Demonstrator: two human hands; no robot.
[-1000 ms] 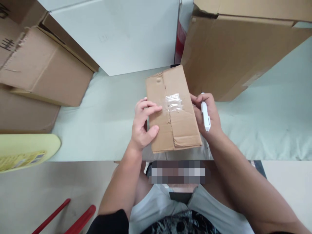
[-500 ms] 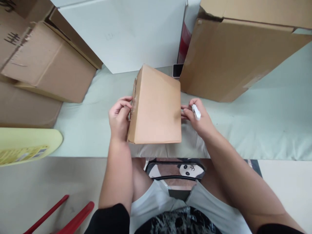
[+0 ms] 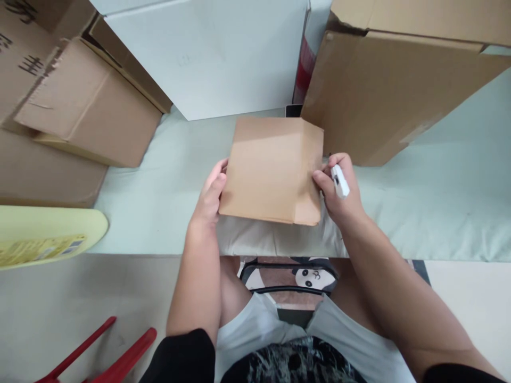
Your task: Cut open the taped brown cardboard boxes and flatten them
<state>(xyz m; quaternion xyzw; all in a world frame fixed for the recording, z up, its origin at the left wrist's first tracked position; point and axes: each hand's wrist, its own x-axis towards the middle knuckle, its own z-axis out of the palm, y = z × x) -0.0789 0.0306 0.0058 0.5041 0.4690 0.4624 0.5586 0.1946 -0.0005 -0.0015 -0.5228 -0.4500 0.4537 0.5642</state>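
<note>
A small brown cardboard box (image 3: 263, 167) is held tilted above the cloth near the table's front edge. My left hand (image 3: 211, 194) is closed on its left side, thumb on the near edge and fingers partly hidden behind. At the opposite side my right hand (image 3: 341, 189) presses its thumb against the box's right face; its other fingertips are partly hidden. A slim white tool with a dark slot, which looks like a box cutter (image 3: 340, 182), is tucked in this same hand and sticks out past the knuckles.
Larger brown cartons stand at the left (image 3: 107, 111) and right (image 3: 391, 101). Behind is a big white box (image 3: 211, 58), with a dark-screened device (image 3: 293, 110) partly hidden beside it. A yellow-green container (image 3: 51, 229) juts in at left. Pale green cloth (image 3: 431, 207) covers the table.
The cardboard box has turned, so its narrow side now faces right instead of left. Both hands have shifted right with it, the left thumb now on its edge and the right thumb on its face.
</note>
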